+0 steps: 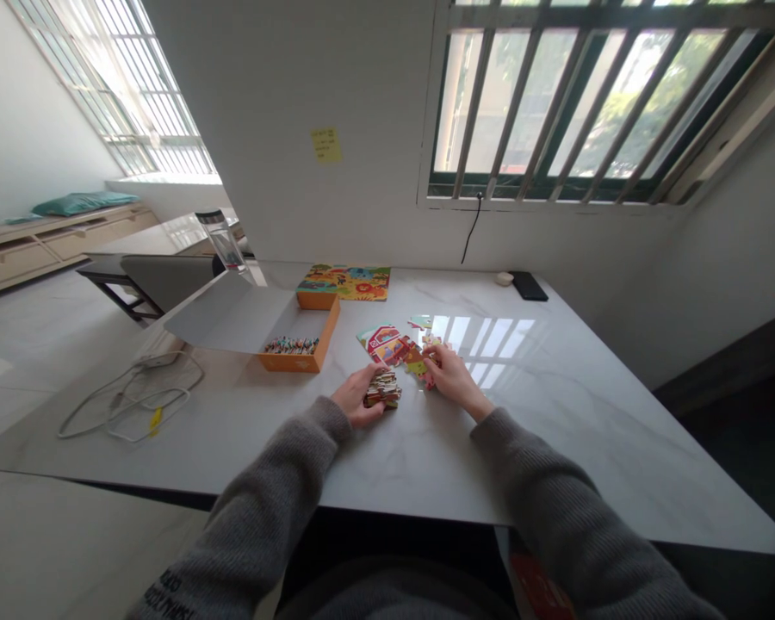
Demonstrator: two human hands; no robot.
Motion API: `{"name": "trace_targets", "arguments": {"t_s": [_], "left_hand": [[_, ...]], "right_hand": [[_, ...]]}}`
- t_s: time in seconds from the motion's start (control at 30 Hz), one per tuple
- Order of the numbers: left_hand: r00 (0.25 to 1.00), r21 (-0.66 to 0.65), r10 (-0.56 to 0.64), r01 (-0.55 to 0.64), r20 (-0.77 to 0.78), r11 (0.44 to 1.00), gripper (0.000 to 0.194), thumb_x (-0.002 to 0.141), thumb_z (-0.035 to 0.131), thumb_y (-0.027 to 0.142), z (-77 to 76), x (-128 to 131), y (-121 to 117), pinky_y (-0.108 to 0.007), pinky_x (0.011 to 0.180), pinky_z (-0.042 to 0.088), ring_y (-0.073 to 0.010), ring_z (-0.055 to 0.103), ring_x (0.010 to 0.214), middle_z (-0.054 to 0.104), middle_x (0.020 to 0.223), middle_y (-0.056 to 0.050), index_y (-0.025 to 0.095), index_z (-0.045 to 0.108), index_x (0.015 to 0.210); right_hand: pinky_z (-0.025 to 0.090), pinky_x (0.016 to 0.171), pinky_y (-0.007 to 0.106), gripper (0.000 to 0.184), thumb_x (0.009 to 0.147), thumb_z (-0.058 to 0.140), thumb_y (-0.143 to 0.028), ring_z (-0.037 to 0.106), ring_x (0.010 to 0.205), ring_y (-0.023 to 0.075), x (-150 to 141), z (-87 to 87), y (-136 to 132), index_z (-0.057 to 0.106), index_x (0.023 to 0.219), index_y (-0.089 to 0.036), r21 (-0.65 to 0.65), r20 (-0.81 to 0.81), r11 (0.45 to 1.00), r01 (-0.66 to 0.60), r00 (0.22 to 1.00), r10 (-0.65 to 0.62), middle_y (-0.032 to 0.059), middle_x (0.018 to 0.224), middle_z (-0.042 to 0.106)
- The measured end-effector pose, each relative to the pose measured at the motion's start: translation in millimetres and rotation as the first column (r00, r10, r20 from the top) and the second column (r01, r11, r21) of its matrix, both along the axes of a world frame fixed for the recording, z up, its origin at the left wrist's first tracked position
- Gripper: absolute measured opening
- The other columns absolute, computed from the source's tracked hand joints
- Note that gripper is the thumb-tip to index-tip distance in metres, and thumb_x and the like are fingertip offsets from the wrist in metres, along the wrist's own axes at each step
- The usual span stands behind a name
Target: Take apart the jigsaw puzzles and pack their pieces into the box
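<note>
My left hand [360, 397] is wrapped round a thick stack of jigsaw puzzle pieces [383, 390], held low over the table or resting on it. To its right, my right hand [450, 375] is closed, with its fingertips down among loose puzzle pieces [416, 359]. What the fingertips pinch is too small and partly covered to make out. Just beyond both hands lies a joined part of a puzzle [383, 344] showing a red barn. A separate green-edged piece [419, 322] sits a little farther back.
An orange box [328, 338] holding several upright puzzle pieces [291, 345] stands left of my hands. Behind it lies a colourful animal picture sheet [347, 282]. A white cable [133, 396] is coiled at left. A black phone [528, 286] and a small white object [504, 279] lie back right.
</note>
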State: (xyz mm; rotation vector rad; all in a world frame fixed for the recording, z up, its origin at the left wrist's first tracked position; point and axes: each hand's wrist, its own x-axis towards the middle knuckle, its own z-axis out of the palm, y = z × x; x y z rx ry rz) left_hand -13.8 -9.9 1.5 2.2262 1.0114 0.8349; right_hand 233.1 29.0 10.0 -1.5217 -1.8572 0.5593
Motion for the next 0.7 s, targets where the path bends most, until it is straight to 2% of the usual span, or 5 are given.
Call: {"name": "trace_targets", "arguments": {"t_s": [0.1, 0.2, 0.3, 0.5, 0.7], "left_hand": [[0.999, 0.022, 0.019, -0.018, -0.03, 1.0, 0.062, 0.067, 0.065, 0.017, 0.7, 0, -1, -0.042, 0.098, 0.049, -0.0254, 0.064, 0.104, 0.063, 0.115, -0.01, 0.02, 0.043, 0.126], [0.998, 0.035, 0.045, -0.043, -0.053, 0.998, 0.061, 0.068, 0.066, 0.019, 2.3, 0, -1, -0.043, 0.098, 0.049, -0.0262, 0.064, 0.104, 0.065, 0.113, -0.009, 0.021, 0.044, 0.125], [0.997, 0.047, 0.055, -0.052, -0.053, 0.998, 0.062, 0.069, 0.067, 0.019, 4.1, 1, -3, -0.044, 0.1, 0.049, -0.0273, 0.063, 0.107, 0.065, 0.115, -0.01, 0.02, 0.044, 0.126], [0.994, -0.052, 0.094, -0.091, 0.049, 0.995, 0.061, 0.071, 0.07, 0.02, 5.6, 4, -6, -0.042, 0.097, 0.051, -0.025, 0.066, 0.104, 0.066, 0.114, -0.01, 0.02, 0.043, 0.125], [0.981, -0.178, 0.106, -0.076, 0.16, 0.981, 0.07, 0.078, 0.067, 0.025, 0.6, 5, -3, -0.041, 0.096, 0.053, -0.0222, 0.067, 0.101, 0.064, 0.118, -0.012, 0.018, 0.031, 0.137]], "right_hand": [[0.046, 0.062, 0.028, 0.018, 0.087, 0.05, -0.031, 0.057, 0.067, 0.0162, 4, 1.9, -3, 0.058, 0.099, -0.02, -0.047, -0.237, 0.996, -0.077, 0.969, 0.064, 0.0004, 0.077, 0.061], [0.043, 0.051, 0.024, 0.024, 0.086, 0.053, -0.04, 0.053, 0.054, 0.0119, 7, 8.5, -11, 0.051, 0.1, -0.021, -0.17, -0.528, 0.965, -0.202, 0.845, 0.084, -0.0039, 0.071, 0.058], [0.033, 0.042, 0.019, 0.032, 0.085, 0.058, -0.047, 0.048, 0.044, 0.0084, 11, 14.9, -16, 0.048, 0.103, -0.023, -0.19, -0.681, 0.934, -0.304, 0.726, 0.098, -0.0089, 0.063, 0.052], [0.036, 0.042, 0.019, 0.032, 0.087, 0.061, -0.048, 0.044, 0.043, 0.0062, 16, 25.4, -23, 0.05, 0.105, -0.024, -0.095, -0.73, 0.901, -0.424, 0.645, 0.226, -0.0096, 0.064, 0.049], [0.044, 0.053, 0.022, 0.032, 0.088, 0.06, -0.051, 0.054, 0.063, 0.0113, 27, 40.9, -38, 0.053, 0.104, -0.025, -0.151, -0.622, 0.816, -0.558, 0.695, 0.361, -0.002, 0.081, 0.058]]}}
